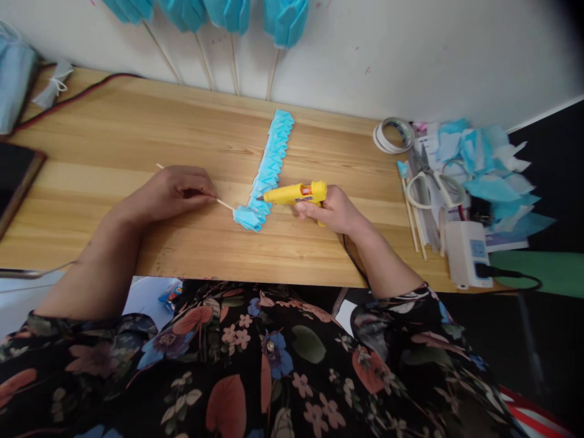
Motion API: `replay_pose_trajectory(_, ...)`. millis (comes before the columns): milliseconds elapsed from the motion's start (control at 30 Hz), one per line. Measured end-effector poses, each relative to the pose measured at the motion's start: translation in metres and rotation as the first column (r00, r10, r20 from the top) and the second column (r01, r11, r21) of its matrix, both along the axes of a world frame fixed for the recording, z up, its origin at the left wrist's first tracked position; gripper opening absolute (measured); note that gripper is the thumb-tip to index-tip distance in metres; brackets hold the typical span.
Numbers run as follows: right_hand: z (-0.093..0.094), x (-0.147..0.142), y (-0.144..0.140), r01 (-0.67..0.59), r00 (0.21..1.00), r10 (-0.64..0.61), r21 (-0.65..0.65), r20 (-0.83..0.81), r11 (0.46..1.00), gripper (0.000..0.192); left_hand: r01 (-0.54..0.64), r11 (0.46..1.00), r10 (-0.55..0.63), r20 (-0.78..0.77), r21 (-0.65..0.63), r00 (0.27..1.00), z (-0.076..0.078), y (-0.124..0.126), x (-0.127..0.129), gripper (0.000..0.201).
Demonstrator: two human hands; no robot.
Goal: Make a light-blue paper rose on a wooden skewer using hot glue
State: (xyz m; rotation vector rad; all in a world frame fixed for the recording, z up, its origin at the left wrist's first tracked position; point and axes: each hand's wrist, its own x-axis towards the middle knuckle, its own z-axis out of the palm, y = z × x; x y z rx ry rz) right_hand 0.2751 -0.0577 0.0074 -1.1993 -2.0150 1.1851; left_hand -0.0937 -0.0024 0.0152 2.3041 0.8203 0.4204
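My left hand (pixel 171 191) pinches a thin wooden stick (pixel 225 204) that lies on the wooden table (pixel 137 134). The stick's tip touches the near end of a long strip of folded blue paper (pixel 269 167). My right hand (pixel 335 210) grips a yellow glue gun (pixel 296 193). Its nozzle points left at the lower part of the blue strip, just beside it.
Finished blue paper flowers on sticks (pixel 237 18) lean on the wall behind. At the right lie tape rolls (pixel 392 135), scissors (pixel 433 176), spare sticks (pixel 413 219), blue paper scraps (pixel 493 176) and a white power strip (pixel 468 252). A dark tablet (pixel 13 176) sits at left.
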Motion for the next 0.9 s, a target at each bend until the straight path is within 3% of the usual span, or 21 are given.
replay_pose_trajectory(567, -0.0024, -0.0012, 0.0005, 0.032, 0.999, -0.032, 0.005, 0.001, 0.999, 0.046, 0.002, 1.000, -0.002, -0.005, -0.013, 1.000, 0.0024, 0.0008, 0.0018, 0.023)
replay_pose_trajectory(900, 0.0034, 0.0016, 0.0002, 0.038, 0.999, -0.038, -0.002, 0.021, 0.999, 0.053, 0.008, 1.000, -0.008, 0.004, -0.004, 1.000, -0.0007, 0.0020, 0.0005, 0.024)
